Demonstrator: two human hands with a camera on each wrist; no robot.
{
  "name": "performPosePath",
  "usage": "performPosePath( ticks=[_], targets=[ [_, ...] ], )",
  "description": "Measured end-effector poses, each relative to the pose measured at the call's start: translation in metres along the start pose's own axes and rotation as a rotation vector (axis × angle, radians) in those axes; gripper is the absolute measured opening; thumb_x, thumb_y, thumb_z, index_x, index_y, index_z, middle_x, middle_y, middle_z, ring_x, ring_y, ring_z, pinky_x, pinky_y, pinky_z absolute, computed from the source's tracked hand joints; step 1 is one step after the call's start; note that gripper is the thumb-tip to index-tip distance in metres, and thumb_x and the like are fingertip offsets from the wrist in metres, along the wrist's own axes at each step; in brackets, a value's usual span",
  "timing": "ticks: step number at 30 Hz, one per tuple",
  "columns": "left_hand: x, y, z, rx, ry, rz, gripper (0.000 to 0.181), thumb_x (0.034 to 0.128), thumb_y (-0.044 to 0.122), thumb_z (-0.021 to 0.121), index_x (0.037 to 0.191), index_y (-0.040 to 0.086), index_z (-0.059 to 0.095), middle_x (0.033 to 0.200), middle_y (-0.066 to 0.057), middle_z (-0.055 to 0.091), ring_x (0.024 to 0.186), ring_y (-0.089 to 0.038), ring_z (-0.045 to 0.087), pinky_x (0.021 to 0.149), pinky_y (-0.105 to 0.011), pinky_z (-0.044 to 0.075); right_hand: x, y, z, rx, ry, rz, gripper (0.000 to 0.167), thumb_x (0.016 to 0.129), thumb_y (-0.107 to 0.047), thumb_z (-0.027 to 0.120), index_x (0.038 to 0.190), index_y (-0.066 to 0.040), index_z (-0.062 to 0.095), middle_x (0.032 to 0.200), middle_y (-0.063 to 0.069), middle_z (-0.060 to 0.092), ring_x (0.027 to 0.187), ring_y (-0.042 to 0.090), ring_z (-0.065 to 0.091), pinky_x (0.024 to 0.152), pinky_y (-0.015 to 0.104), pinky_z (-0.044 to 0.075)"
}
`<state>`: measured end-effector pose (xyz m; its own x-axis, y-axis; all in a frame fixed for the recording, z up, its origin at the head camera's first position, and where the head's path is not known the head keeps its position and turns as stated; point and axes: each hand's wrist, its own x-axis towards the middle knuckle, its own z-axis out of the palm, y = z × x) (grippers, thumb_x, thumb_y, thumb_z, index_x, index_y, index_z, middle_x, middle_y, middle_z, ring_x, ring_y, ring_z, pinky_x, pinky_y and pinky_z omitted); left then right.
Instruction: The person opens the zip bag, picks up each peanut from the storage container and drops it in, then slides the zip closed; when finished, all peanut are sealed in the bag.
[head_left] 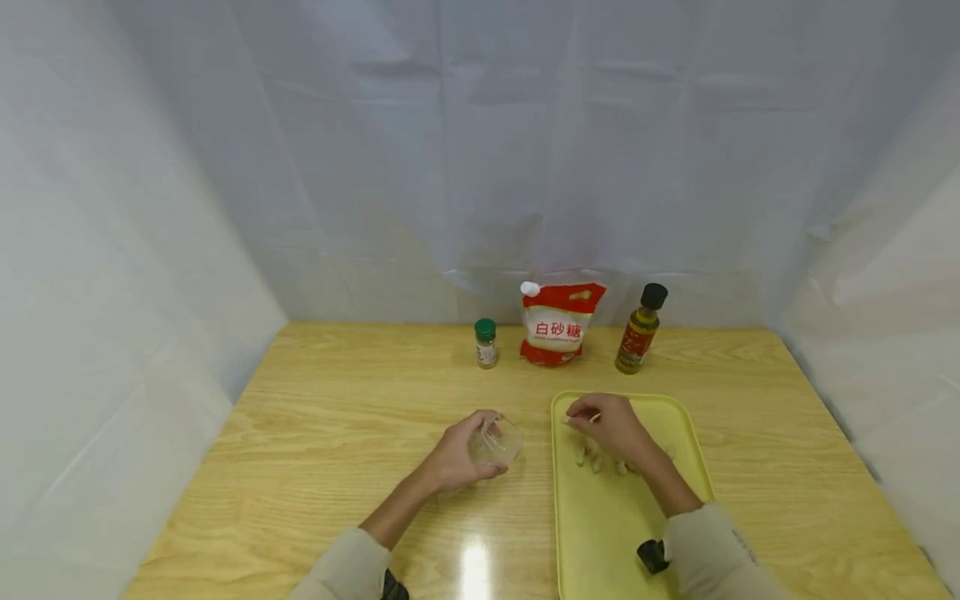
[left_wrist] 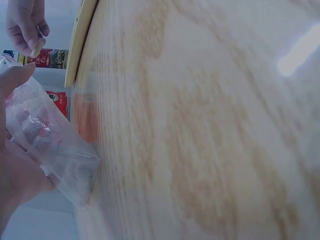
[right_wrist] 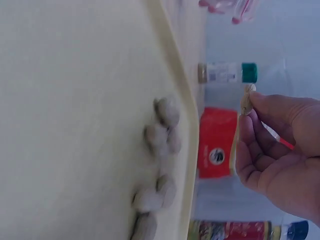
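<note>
My left hand [head_left: 453, 458] grips a clear plastic bag [left_wrist: 60, 145], thumb and fingers spread round its mouth. The bag's lower end comes down to the wooden table in the left wrist view. Above the far left part of a yellow tray [head_left: 600, 542], my right hand [head_left: 618, 429] pinches one unshelled peanut [right_wrist: 246, 101] between thumb and fingertips. Several more peanuts [right_wrist: 167, 111] lie on the tray under that hand, and the head view shows them partly covered by it.
Behind the tray stand a red and white sugar pouch [head_left: 557, 329] with a white cap, a small green-capped spice jar [head_left: 486, 346] and a dark-capped oil bottle [head_left: 637, 337]. White sheeting [head_left: 450, 167] hangs at the back and both sides of the table [head_left: 322, 433].
</note>
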<state>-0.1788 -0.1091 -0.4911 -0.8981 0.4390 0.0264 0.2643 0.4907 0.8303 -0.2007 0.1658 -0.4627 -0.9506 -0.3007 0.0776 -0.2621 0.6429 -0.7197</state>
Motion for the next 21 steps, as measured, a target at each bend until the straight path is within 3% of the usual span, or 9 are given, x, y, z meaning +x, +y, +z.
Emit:
performPosePath(
  ticks=[11,21],
  targets=[
    [-0.001,-0.001,0.001,0.002,0.0,-0.001,0.07,0.0738,0.021,0.079,0.135,0.014,0.045,0.116,-0.003,0.06,0.11,-0.023,0.055,0.091,-0.043,0.046,0.003,-0.046,0.025,0.055,-0.043,-0.089,0.008,0.087,-0.014,0.067,0.092,-0.009,0.071,0.089,0.002,0.069,0.081,0.011,0.061,0.069,0.022,0.049],
    [-0.002,0.001,0.001,-0.001,0.002,0.015,0.068,0.0759,0.023,0.078,0.135,0.013,0.045,0.116,-0.004,0.059,0.107,-0.023,0.056,0.085,-0.038,0.049,0.006,-0.059,0.044,0.088,-0.036,-0.184,0.008,0.085,-0.011,0.07,0.09,-0.006,0.072,0.086,0.004,0.069,0.077,0.011,0.062,0.065,0.018,0.05]
  ],
)
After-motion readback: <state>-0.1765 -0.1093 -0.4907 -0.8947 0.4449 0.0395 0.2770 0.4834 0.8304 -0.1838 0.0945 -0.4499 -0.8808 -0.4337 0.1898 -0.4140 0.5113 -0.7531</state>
